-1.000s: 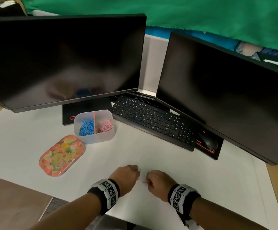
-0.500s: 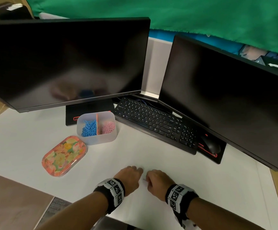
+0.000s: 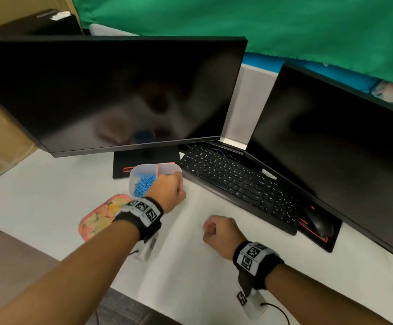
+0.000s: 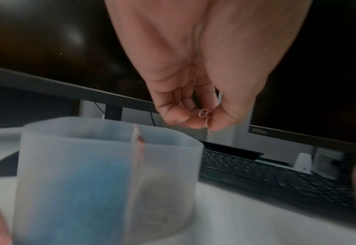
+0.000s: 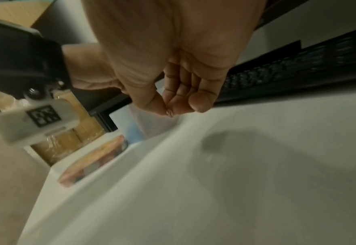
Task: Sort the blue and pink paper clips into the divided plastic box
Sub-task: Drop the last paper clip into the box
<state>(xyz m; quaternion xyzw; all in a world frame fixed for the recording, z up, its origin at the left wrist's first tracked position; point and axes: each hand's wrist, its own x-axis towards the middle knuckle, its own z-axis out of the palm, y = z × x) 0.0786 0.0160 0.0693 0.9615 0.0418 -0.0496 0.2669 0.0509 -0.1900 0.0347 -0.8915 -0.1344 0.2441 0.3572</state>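
**Left hand holds a pink clip above the box; right hand pinches something small**

At the far left of the white desk (image 3: 38, 202) lies a flowered lid (image 3: 97, 219), flat, just beside the near-left corner of the divided plastic box (image 3: 141, 171). The box stands in front of the left monitor's stand (image 3: 144, 160). Its left compartment holds a heap of blue paper clips (image 3: 142, 185); an orange divider (image 3: 157, 170) splits it from the right compartment, which the head view mostly hides behind the hand, though the left wrist view shows a dim pinkish mass low in it.

The left hand (image 3: 167, 191) hangs over the box's right side, fingers curled. In the left wrist view its thumb and forefinger pinch a pink paper clip (image 4: 204, 114) above the rim, to the right of the divider; the clip is clear of the box.

Further right, the right hand (image 3: 219, 233) is above the bare desk, well apart from the box, fingers curled. In the right wrist view the thumb meets the fingertips (image 5: 201, 100) on a small pinkish object (image 5: 169, 113), possibly another clip, but the blur leaves that unsure.

Behind lies a black keyboard (image 3: 237, 181), then a black mouse (image 3: 320, 225) under the right monitor (image 3: 343, 148).
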